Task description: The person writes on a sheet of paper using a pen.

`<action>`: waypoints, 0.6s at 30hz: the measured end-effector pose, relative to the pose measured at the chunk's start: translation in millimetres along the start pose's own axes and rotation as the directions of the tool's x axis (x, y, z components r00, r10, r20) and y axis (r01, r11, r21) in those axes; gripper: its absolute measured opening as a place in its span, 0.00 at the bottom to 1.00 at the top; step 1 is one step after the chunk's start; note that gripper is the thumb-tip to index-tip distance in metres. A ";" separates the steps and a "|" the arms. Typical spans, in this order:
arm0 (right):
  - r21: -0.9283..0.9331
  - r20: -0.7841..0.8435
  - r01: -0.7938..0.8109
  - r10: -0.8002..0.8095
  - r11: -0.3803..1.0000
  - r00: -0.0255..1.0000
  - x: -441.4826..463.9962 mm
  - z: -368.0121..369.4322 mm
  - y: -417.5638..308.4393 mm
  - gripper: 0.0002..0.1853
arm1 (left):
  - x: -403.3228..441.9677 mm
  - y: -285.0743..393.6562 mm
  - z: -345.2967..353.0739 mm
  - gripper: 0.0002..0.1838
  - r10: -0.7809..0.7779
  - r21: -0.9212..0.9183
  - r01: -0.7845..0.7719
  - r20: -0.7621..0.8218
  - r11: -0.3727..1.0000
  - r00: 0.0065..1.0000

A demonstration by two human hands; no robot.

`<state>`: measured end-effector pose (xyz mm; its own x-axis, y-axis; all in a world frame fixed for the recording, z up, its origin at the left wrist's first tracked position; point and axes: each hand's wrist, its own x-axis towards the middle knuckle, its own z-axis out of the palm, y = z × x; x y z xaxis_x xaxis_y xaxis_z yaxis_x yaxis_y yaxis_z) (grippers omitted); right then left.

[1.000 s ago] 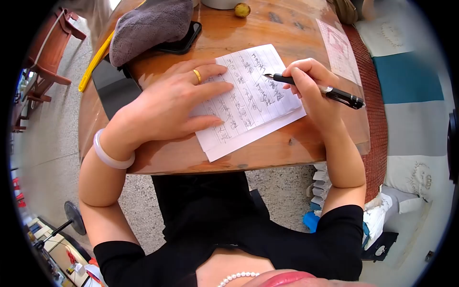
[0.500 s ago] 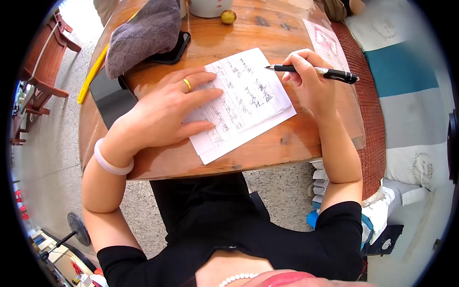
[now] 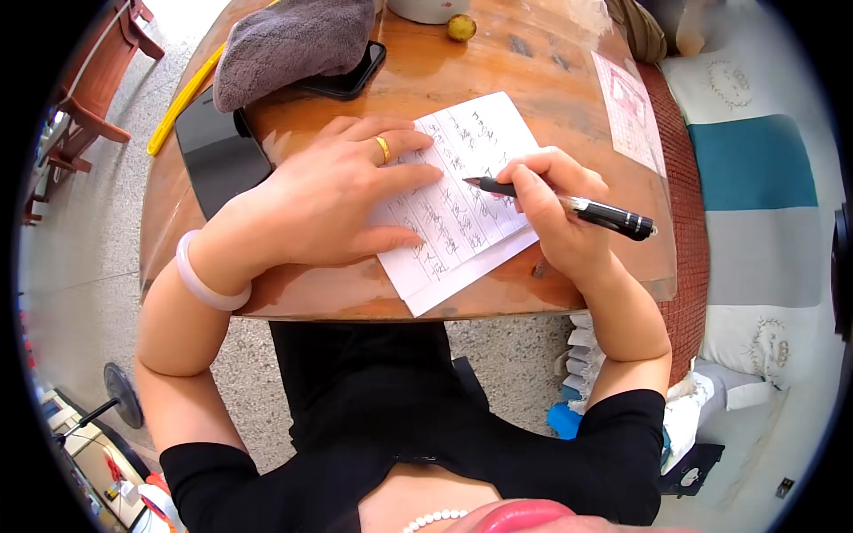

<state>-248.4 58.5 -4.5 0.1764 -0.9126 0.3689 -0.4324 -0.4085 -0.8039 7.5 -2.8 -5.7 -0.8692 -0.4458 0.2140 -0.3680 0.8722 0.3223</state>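
A sheet of lined paper (image 3: 462,233) with handwritten characters lies at a slant near the table's front edge; another sheet shows beneath it. Spread flat, my left hand (image 3: 342,195) rests its fingers on the paper's left side, with a gold ring on one finger. My right hand (image 3: 564,209) grips a black pen (image 3: 613,218), its tip over the middle of the writing. Whether the tip touches the paper I cannot tell. Part of the writing is hidden by my hands.
Beyond my left hand are a black glossy device (image 3: 218,151), a grey towel (image 3: 293,49), a phone (image 3: 360,75) and a yellow strip (image 3: 182,107). A small round fruit (image 3: 461,27) sits by a white pot (image 3: 429,7). A pink printed sheet (image 3: 629,111) lies at right.
My right hand has brought the pen down and left, from the paper's upper right to its middle. The view has shifted slightly. My left hand stays on the paper.
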 end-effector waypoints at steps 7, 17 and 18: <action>-0.012 0.063 -0.083 0.083 0.997 0.995 1.3 -4.4 4.8 0.06 | -3.1 -1.3 2.6 0.29 -0.004 -0.021 0.004 0.010 1.000 1.000; -0.129 0.064 0.112 -0.105 0.985 0.992 1.1 -0.7 13.8 0.05 | -3.5 -1.2 2.9 0.29 0.008 -0.007 -0.008 0.001 1.000 1.000; -0.136 0.069 0.088 -0.079 0.987 0.995 0.9 -1.0 13.0 0.05 | -3.6 -1.3 3.1 0.29 0.008 -0.010 -0.008 -0.001 1.000 1.000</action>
<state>-254.7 52.3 -14.2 0.2703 -0.8766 0.3981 -0.5313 -0.4807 -0.6976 10.1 -1.7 -9.7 -0.8716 -0.4391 0.2178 -0.3578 0.8737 0.3296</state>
